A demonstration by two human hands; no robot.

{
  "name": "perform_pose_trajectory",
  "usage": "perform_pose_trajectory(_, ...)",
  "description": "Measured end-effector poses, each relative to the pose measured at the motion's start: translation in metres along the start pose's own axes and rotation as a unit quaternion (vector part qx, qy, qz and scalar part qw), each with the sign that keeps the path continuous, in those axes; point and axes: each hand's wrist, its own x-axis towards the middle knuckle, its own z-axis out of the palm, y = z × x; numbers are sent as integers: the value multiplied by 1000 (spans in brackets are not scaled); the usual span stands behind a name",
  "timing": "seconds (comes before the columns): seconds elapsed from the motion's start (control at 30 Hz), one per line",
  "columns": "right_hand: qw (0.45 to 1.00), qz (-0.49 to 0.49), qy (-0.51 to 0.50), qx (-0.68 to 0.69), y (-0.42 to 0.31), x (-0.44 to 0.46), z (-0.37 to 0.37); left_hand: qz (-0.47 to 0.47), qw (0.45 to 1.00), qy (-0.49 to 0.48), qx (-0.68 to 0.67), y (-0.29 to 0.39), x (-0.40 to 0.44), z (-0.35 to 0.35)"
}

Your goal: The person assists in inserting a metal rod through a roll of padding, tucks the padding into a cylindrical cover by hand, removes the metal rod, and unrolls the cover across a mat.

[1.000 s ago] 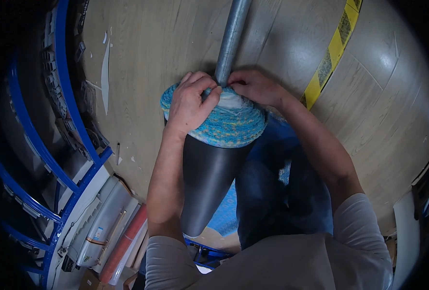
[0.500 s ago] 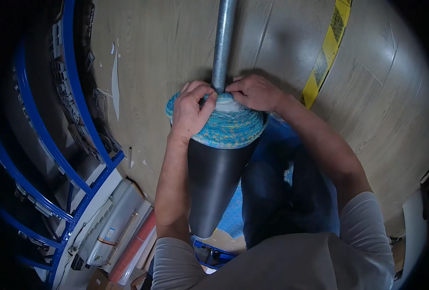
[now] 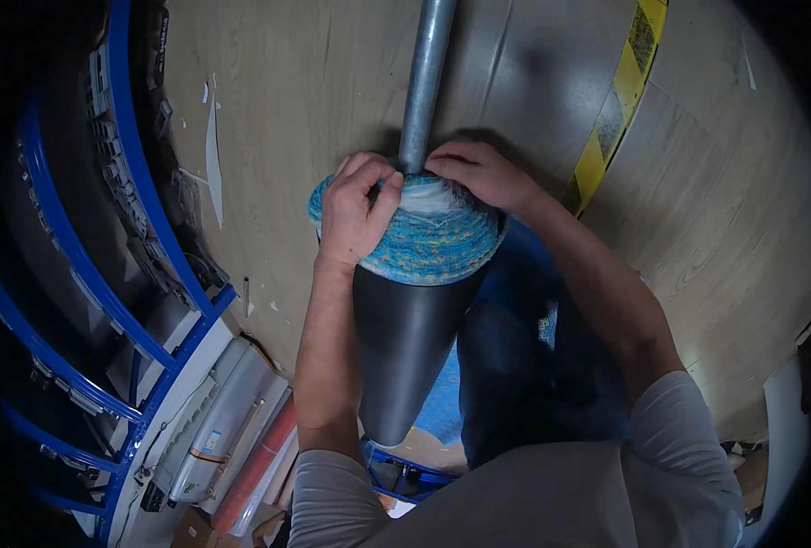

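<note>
A black tapered roll (image 3: 405, 338) stands between my legs, its upper end wrapped in thick, fuzzy blue cloth (image 3: 433, 247) with yellow flecks. Whitish thin material (image 3: 428, 197) shows at the top of this wrap. From its middle a grey metal pipe (image 3: 425, 82) rises away from me. My left hand (image 3: 358, 205) is closed on the wrap's left edge, thumb and forefinger close together beside the pipe. My right hand (image 3: 486, 173) rests at the right far rim, fingers reaching toward the pipe's base, thumb and forefinger slightly apart. Some of its fingertips are hidden.
Blue metal racking (image 3: 154, 192) holding parts curves along the left. Below it lie a red roll (image 3: 255, 466) and clear-wrapped rolls (image 3: 214, 429). Yellow-black tape (image 3: 617, 114) crosses the wooden floor (image 3: 314, 82) at right. A white scrap (image 3: 214, 164) lies on the floor.
My right hand has drawn up and off the near part of the rim, baring more whitish material. My left hand stays on the wrap, with its thumb shifted slightly left.
</note>
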Motion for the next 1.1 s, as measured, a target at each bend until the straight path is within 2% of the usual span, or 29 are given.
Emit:
perform_pose_trajectory(0.1, 992, -42, 57, 105, -14, 13, 21, -5, 1000, 3, -1, 1, 0, 0)
perform_pose_trajectory(0.2, 993, -28, 46, 108, -11, 34, 34, -16, 1000, 1, -5, 3, 0, -1)
perform_pose_trajectory(0.3, 998, -24, 42, 32, -8, 35, 28, -9, 1000, 12, -21, 3, -2, 1)
perform_pose_trajectory(0.4, 992, -42, 116, -4, -8, 33, 37, -11, 1000, 20, -17, 4, -1, 0)
perform_pose_trajectory(0.5, 973, 1, 211, -92, -13, 31, 49, -29, 999, 33, -17, 3, -3, 0)
perform_pose_trajectory(0.6, 956, 3, 246, -158, -13, 32, 53, -39, 997, 51, -33, 4, -2, 1)
perform_pose_trajectory(0.73, 992, 57, 68, 91, -31, 28, 29, 4, 988, 152, -38, 3, -9, -3)
perform_pose_trajectory(0.77, 971, 35, 52, 231, -36, 30, 26, 7, 981, 194, -28, 4, -18, -8)
perform_pose_trajectory(0.83, 955, -18, 74, 288, -58, 41, 19, 10, 961, 276, -8, 13, -44, -18)
perform_pose_trajectory(0.9, 929, -67, 77, 355, -73, 60, 13, -43, 955, 292, -16, 25, -103, -15)
perform_pose_trajectory(1.0, 944, -37, 46, 323, -64, 79, 11, -136, 963, 219, 75, 34, -187, 13)
perform_pose_trajectory(1.03, 946, -47, 74, 312, -62, 79, 19, -167, 962, 190, 103, 32, -200, 27)
perform_pose_trajectory(1.1, 945, -3, 237, 228, -67, 73, 42, -149, 957, 191, 158, 20, -206, 42)
